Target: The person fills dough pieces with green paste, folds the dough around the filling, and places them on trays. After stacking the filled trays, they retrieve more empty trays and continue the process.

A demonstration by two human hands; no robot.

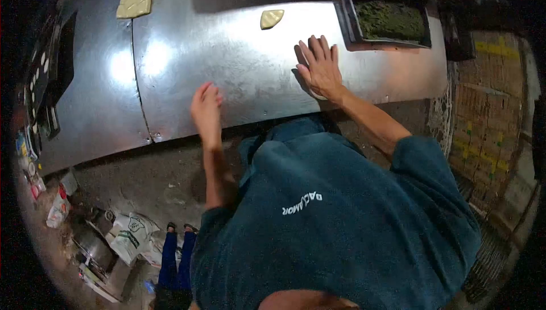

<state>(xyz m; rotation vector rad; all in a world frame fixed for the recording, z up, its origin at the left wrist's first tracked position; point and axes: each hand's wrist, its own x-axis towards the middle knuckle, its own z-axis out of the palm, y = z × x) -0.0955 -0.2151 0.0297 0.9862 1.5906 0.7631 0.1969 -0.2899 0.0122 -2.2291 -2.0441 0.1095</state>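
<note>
My right hand (322, 70) lies palm down on the metal table (244, 71), fingers spread. A small pale edge, perhaps dough, shows under the heel of that hand; the rest is hidden. Further left, my left hand (207, 108) is held near the table's front edge, its fingers curled together and slightly blurred, with nothing visible in them. A flat, pale yellow piece of dough (271, 19) rests beyond my right hand. Several more pale dough pieces (135, 0) lie at the far left.
A tray of green crumbly material (389, 21) stands at the back right. Dark trays (61, 65) are at the left edge. Stacked cartons (486, 111) stand on the right. On the floor at lower left are a white sack (132, 233), a metal pot (94, 247) and another person's legs (177, 259).
</note>
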